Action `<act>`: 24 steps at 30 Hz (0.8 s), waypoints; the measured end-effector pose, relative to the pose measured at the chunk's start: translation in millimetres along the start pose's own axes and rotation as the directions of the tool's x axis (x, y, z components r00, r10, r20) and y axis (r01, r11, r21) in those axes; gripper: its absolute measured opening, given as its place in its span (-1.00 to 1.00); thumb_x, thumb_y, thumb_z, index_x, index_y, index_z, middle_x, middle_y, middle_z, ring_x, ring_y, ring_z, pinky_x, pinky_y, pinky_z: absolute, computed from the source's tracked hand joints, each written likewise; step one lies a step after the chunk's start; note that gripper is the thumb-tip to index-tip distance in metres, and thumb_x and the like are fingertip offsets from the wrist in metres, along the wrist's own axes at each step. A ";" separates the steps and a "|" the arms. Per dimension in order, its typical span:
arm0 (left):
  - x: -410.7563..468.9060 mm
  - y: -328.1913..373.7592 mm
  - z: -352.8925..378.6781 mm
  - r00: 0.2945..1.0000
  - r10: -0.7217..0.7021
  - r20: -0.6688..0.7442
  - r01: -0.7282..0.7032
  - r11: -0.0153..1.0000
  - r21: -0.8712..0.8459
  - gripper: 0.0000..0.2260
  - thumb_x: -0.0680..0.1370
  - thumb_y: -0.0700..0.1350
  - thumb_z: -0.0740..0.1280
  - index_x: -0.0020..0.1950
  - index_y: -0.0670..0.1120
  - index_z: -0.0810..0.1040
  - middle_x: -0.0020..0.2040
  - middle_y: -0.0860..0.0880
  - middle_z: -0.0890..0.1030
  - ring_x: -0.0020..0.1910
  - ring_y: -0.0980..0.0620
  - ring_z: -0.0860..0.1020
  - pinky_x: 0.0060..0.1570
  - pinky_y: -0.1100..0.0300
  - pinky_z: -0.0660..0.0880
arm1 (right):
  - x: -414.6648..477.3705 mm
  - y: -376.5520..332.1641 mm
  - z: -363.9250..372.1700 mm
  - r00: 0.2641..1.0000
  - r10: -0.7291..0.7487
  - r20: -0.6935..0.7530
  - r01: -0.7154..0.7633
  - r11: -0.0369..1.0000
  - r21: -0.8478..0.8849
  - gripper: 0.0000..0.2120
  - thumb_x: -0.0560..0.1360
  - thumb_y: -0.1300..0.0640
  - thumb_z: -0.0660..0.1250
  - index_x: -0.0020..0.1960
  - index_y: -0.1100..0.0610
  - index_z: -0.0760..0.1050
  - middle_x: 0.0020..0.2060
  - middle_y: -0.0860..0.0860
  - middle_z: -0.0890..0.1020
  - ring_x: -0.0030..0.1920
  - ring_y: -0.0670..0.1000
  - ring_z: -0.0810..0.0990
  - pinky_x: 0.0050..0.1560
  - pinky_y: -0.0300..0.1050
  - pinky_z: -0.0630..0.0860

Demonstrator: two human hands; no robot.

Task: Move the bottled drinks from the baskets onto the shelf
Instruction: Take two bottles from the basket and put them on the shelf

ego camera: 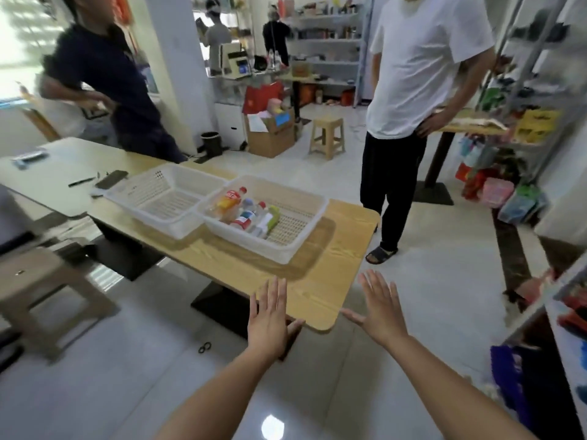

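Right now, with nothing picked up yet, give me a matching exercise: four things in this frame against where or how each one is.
Things:
1 left basket
2 right basket
3 phone
4 left hand

States:
A holds bottles lying down
B fingers straight, over the table's near edge
C no bottles inside
D flat on the table, left of the baskets

Pairs: 1-C; 2-A; 3-D; 4-B

Table (pixel 333 281): light wood-grain top, smooth, matt. Two baskets (pixel 165 198) (pixel 295 236): white slotted plastic, slightly translucent; bottles (pixel 244 214) inside: clear plastic with glossy printed labels. Floor (pixel 158 360): pale glossy tile, reflecting a lamp; carton (pixel 270 138): brown matt cardboard.
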State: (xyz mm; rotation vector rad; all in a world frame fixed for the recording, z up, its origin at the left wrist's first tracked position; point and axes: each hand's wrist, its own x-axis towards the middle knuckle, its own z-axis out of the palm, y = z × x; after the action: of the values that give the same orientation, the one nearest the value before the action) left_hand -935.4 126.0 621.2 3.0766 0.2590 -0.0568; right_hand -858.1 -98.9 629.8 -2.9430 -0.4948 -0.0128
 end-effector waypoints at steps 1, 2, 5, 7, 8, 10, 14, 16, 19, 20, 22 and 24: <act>0.1 -9.5 3.7 0.999 -0.034 0.012 0.034 0.999 0.003 -0.12 0.39 0.46 -0.30 0.53 -0.07 -0.36 0.53 -0.03 -0.34 0.54 -0.07 -0.25 0.47 -0.07 -0.26 | 10.2 -7.0 5.3 1.000 -0.024 0.018 0.024 1.000 0.004 0.21 0.09 -0.65 -0.41 0.55 0.06 -0.16 0.55 0.01 -0.13 0.53 0.01 -0.20 0.48 0.03 -0.26; 3.2 -19.5 5.5 0.997 -0.074 0.015 0.074 0.997 0.000 -0.09 0.33 0.47 -0.37 0.53 -0.06 -0.37 0.51 -0.02 -0.36 0.54 -0.07 -0.26 0.46 -0.06 -0.28 | 22.3 -13.6 10.5 0.998 -0.045 0.031 0.045 0.999 0.004 0.27 0.02 -0.64 -0.51 0.55 0.06 -0.17 0.55 0.02 -0.13 0.54 0.01 -0.19 0.48 0.04 -0.25; 26.8 -52.6 -0.4 0.984 -0.179 -0.011 0.179 0.984 -0.006 -0.10 0.31 0.44 -0.39 0.51 -0.07 -0.39 0.55 -0.04 -0.29 0.54 -0.07 -0.25 0.46 -0.07 -0.28 | 61.8 -39.6 9.7 0.994 -0.103 0.045 0.101 0.994 0.030 0.15 0.15 -0.63 -0.38 0.55 0.05 -0.18 0.55 0.02 -0.13 0.54 0.02 -0.18 0.49 0.06 -0.23; 47.0 -75.3 -5.1 0.977 -0.215 -0.008 0.215 0.977 -0.002 -0.10 0.33 0.44 -0.38 0.53 -0.07 -0.35 0.56 -0.05 -0.27 0.54 -0.07 -0.25 0.46 -0.06 -0.30 | 89.1 -59.7 9.2 0.990 -0.136 0.036 0.134 0.989 0.057 -0.04 0.37 -0.52 -0.05 0.55 0.03 -0.21 0.54 0.01 -0.17 0.53 0.01 -0.21 0.50 0.07 -0.23; 58.2 -86.1 -6.0 0.974 -0.228 -0.013 0.228 0.974 -0.001 -0.08 0.30 0.45 -0.41 0.53 -0.07 -0.34 0.56 -0.05 -0.27 0.54 -0.07 -0.26 0.45 -0.06 -0.31 | 103.0 -69.7 10.6 0.989 -0.147 0.027 0.145 0.987 0.069 -0.07 0.41 -0.46 0.05 0.55 0.02 -0.21 0.54 0.00 -0.18 0.53 0.01 -0.22 0.50 0.07 -0.23; 81.9 -108.2 -5.3 0.970 -0.244 -0.023 0.244 0.970 -0.003 0.00 0.21 0.46 -0.56 0.54 -0.07 -0.32 0.56 -0.05 -0.27 0.54 -0.07 -0.27 0.44 -0.06 -0.33 | 132.6 -90.0 14.4 0.988 -0.156 0.010 0.155 0.985 0.080 -0.09 0.43 -0.41 0.11 0.55 0.02 -0.19 0.54 -0.01 -0.17 0.53 0.01 -0.21 0.50 0.06 -0.23; 129.4 -156.7 -3.3 0.971 -0.239 -0.002 0.239 0.971 -0.005 -0.03 0.25 0.45 -0.49 0.54 -0.07 -0.35 0.55 -0.05 -0.31 0.52 -0.06 -0.31 0.47 -0.08 -0.28 | 193.7 -130.3 25.1 0.987 -0.158 0.017 0.156 0.985 0.077 -0.12 0.45 -0.38 0.13 0.55 0.04 -0.15 0.55 0.00 -0.12 0.54 0.01 -0.18 0.49 0.03 -0.23; 158.1 -184.9 -9.0 0.969 -0.244 -0.029 0.244 0.970 -0.002 -0.03 0.22 0.46 -0.55 0.51 -0.07 -0.39 0.54 -0.05 -0.34 0.50 -0.04 -0.36 0.46 -0.08 -0.28 | 225.5 -151.6 26.6 0.989 -0.147 0.019 0.145 0.987 0.075 -0.11 0.46 -0.39 0.10 0.55 0.05 -0.17 0.55 0.02 -0.14 0.53 0.02 -0.20 0.50 0.03 -0.24; 198.0 -226.5 -22.2 0.970 -0.237 -0.051 0.238 0.971 0.025 -0.16 0.42 0.44 -0.31 0.49 -0.10 -0.41 0.54 -0.07 -0.35 0.49 -0.05 -0.38 0.46 -0.08 -0.33 | 264.0 -179.5 31.9 0.993 -0.112 0.023 0.108 0.986 0.126 -0.12 0.46 -0.39 0.10 0.56 0.05 -0.18 0.55 0.02 -0.15 0.53 0.02 -0.20 0.51 0.03 -0.25; 209.1 -237.2 -26.7 0.971 -0.233 -0.052 0.235 0.971 0.039 -0.18 0.48 0.41 -0.22 0.50 -0.11 -0.40 0.54 -0.07 -0.34 0.50 -0.06 -0.36 0.46 -0.08 -0.33 | 271.3 -186.2 36.2 0.996 -0.089 0.018 0.086 0.985 0.153 -0.12 0.46 -0.38 0.11 0.56 0.04 -0.18 0.55 0.02 -0.15 0.53 0.02 -0.20 0.51 0.03 -0.25; 228.2 -251.9 -29.2 0.973 -0.230 -0.031 0.231 0.973 0.028 -0.19 0.53 0.38 -0.12 0.52 -0.11 -0.38 0.55 -0.08 -0.32 0.51 -0.06 -0.34 0.46 -0.07 -0.33 | 280.4 -195.2 44.7 0.998 -0.049 0.038 0.040 0.978 0.206 -0.11 0.46 -0.36 0.13 0.55 0.04 -0.21 0.54 0.00 -0.17 0.53 0.00 -0.22 0.49 0.01 -0.27; 240.5 -257.5 -26.2 0.978 -0.208 -0.006 0.208 0.978 0.012 -0.19 0.53 0.38 -0.10 0.52 -0.10 -0.38 0.54 -0.08 -0.32 0.51 -0.06 -0.35 0.48 -0.08 -0.31 | 288.5 -198.7 52.5 0.996 -0.019 0.083 -0.001 0.974 0.227 -0.11 0.47 -0.35 0.14 0.55 0.04 -0.23 0.54 0.00 -0.18 0.53 0.00 -0.23 0.49 0.01 -0.28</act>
State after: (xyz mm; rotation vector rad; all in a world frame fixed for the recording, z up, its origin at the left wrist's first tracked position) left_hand -740.8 421.0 624.5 3.0498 0.5821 -0.0600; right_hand -651.0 188.3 618.3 -2.7258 -0.4861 0.1570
